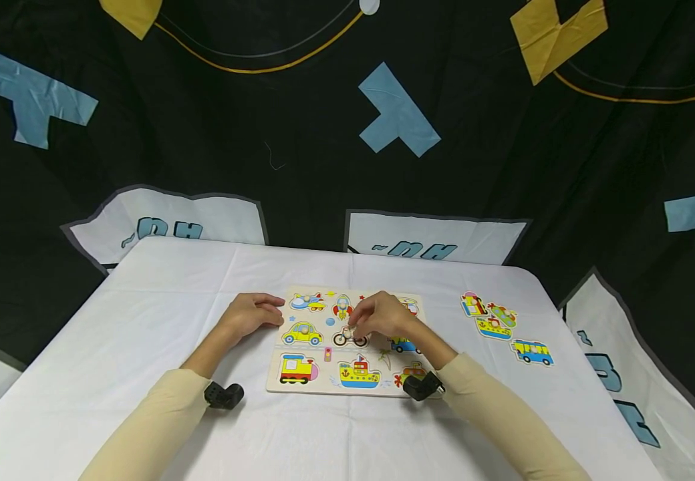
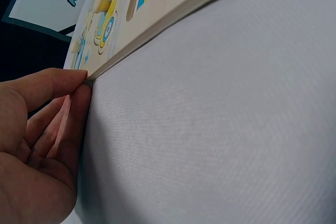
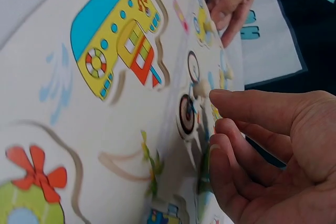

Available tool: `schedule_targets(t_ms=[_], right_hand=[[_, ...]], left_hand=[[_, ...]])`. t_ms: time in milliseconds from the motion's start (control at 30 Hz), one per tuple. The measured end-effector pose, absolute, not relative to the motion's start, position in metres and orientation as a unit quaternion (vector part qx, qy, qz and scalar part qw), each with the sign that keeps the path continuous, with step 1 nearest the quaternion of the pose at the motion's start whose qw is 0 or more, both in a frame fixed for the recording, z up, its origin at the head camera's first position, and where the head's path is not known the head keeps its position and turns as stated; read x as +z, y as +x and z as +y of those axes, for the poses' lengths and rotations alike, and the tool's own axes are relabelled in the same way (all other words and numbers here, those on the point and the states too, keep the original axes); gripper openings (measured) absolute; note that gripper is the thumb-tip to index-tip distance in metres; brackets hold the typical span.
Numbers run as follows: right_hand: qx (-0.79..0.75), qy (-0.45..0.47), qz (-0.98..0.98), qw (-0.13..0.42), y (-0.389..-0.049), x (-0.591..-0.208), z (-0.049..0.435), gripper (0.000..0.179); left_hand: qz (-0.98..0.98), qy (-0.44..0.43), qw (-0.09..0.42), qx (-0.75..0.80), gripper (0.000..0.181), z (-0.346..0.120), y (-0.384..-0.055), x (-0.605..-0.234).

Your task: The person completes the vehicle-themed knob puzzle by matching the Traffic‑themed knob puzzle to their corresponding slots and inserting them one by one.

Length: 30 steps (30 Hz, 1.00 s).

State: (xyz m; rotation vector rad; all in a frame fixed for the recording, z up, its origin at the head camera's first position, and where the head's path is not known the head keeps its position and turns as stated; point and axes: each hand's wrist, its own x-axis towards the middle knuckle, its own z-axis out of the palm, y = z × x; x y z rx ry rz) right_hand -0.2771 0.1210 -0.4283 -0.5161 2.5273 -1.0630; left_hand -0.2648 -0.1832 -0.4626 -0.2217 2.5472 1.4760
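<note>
A wooden puzzle board [image 1: 329, 382] with printed vehicles lies on the white table. My right hand [image 1: 386, 315] is over the board's middle, at the bicycle piece [image 3: 187, 115]. In the right wrist view the thumb tip is beside the piece's round wooden knob [image 3: 201, 88], while the other fingers stay apart from it, loosely bent. The bicycle appears to lie in its place. At the board's left edge rests my left hand [image 1: 254, 314], fingertips touching the rim near the yellow car piece [image 1: 302, 333]. The rocket piece [image 1: 342, 307] is between both hands.
Right of the board, several loose pieces lie on the cloth: a train [image 1: 474, 304], a green one [image 1: 502, 314], a ship [image 1: 494, 328] and, slightly apart, a blue bus [image 1: 531, 352]. A black curtain [image 1: 299, 153] hangs beyond the table's far edge.
</note>
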Motion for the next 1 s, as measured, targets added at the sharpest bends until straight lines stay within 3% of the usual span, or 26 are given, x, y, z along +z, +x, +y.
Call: schedule_targets(t_ms=[367,1000], right_hand=[[-0.398,-0.142,0.889,0.176,-0.28,-0.42,0.145,0.02],[-0.4,-0.087,0.903,0.129,-0.281,-0.415,0.207,0.025]], left_hand=[[0.858,-0.078,0.095,0.499,0.044,-0.183,-0.263,-0.462],[0.858,-0.074,0.095,0.499,0.044,-0.184,-0.262,-0.461]])
